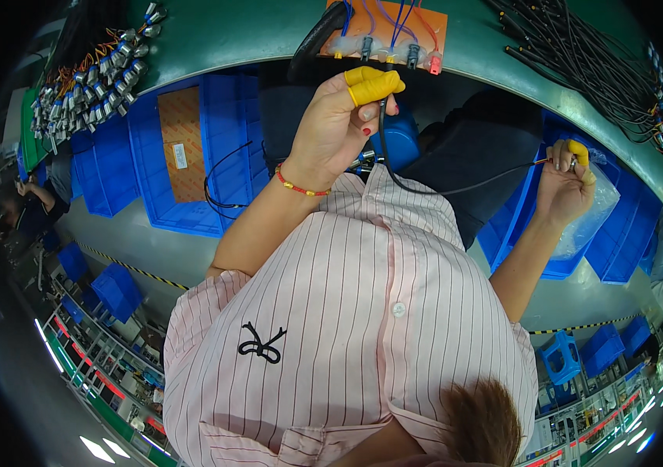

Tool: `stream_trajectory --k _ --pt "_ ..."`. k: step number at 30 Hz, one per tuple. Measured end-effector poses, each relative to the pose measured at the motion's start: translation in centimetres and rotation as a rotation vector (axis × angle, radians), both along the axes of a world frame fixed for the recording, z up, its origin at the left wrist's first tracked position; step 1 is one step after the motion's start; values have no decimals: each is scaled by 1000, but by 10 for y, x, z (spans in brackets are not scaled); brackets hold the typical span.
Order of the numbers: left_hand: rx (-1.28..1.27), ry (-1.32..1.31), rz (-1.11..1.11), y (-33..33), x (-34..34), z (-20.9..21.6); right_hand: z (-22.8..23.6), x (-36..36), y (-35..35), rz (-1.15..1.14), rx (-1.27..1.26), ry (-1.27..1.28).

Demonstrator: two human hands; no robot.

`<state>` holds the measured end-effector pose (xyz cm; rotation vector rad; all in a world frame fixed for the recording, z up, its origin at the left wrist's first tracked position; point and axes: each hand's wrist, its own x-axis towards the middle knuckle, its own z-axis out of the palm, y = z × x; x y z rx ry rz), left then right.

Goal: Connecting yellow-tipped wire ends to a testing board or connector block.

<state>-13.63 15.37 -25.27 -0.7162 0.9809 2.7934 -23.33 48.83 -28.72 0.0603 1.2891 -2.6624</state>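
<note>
My left hand (331, 117), with yellow finger cots on its fingers, pinches one end of a black cable (456, 192) just below a small orange board (382, 27). Along the board's near edge sit several connectors, with a red one (435, 64) at the right end and blue, purple and red wires rising behind. The cable end meets the board's edge near a yellow connector (391, 58); whether it is plugged in, I cannot tell. From there the cable sags in a loop to my right hand (567, 183), whose closed fingers, also in yellow cots, grip its other end, where a bit of orange wire shows.
A bundle of metal-tipped wired parts (102, 82) hangs over the green table (222, 35) at far left. Many black cables (588, 66) lie at far right. Blue bins (226, 156) stand below the table, one holding clear plastic (592, 206). A black curved handle (320, 39) is beside the board.
</note>
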Motion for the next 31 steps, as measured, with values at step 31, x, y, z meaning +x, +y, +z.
stream_trajectory --k 31 --pt "-211 143 -334 48 20 26 53 -15 84 -62 -81 138"
